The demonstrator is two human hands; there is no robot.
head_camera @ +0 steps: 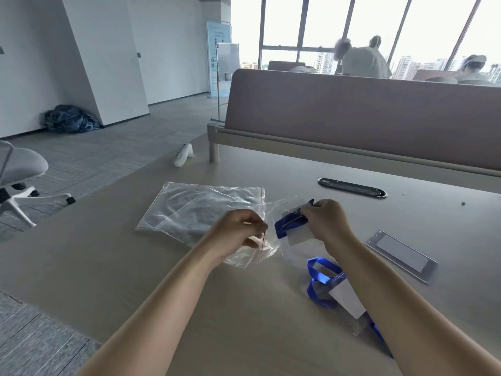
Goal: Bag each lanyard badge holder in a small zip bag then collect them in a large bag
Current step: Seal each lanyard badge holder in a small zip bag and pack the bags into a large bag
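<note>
Badge holder [344, 295] on pale desk [244, 308], partition [352, 112] behind

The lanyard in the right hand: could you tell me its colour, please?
The lanyard is blue; head view.

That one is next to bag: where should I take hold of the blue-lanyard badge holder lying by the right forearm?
Probably the blue lanyard loop, pinched from the left. It arches up off the table, while the clear badge holder lies flat and the right forearm covers its right side. Make that raised strap the grip.
</note>
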